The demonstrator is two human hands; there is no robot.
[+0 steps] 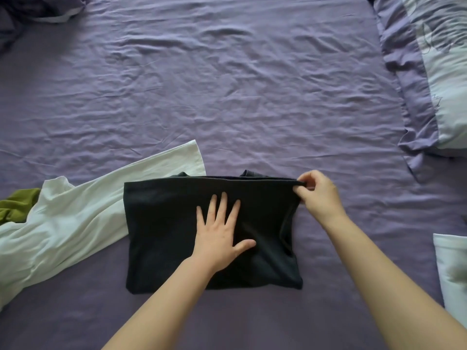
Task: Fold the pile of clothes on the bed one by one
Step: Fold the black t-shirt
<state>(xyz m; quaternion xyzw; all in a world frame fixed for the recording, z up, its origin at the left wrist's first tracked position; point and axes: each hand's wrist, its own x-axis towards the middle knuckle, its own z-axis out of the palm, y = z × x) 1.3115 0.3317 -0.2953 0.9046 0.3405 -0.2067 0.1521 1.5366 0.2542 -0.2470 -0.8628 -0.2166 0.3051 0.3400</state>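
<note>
We see a wide bed covered in a wrinkled purple cotton sheet (227, 84) filling nearly the whole frame. At the right edge lies a purple-bordered pillow with a pale blue patterned face (434, 72), running from the upper right corner down to mid-frame. In the lower left a long white garment of thin fabric (75, 218) sprawls unfolded, one sleeve reaching up toward the centre and passing just behind the top left corner of the dark piece. In the lower centre sits the black folded garment, a soft knit rectangle (164, 236), lying flat on the sheet with its far edge doubled over and small bits of its fabric poking out behind that edge. At the lower right edge we see part of a pale white-blue folded cloth (452, 269). In the upper left corner a dark navy heap of clothing with a white strip (30, 13) rests on the sheet. At the left edge a crumpled olive green garment (17, 205) peeks out from behind the white one.

Our left hand (219, 233) lies palm down on the middle of the black garment, fingers straight and spread, its grip slack and merely pressing. Our right hand (316, 195) is at the black garment's top right corner, its grip closed, thumb and fingers pinching the doubled edge
</note>
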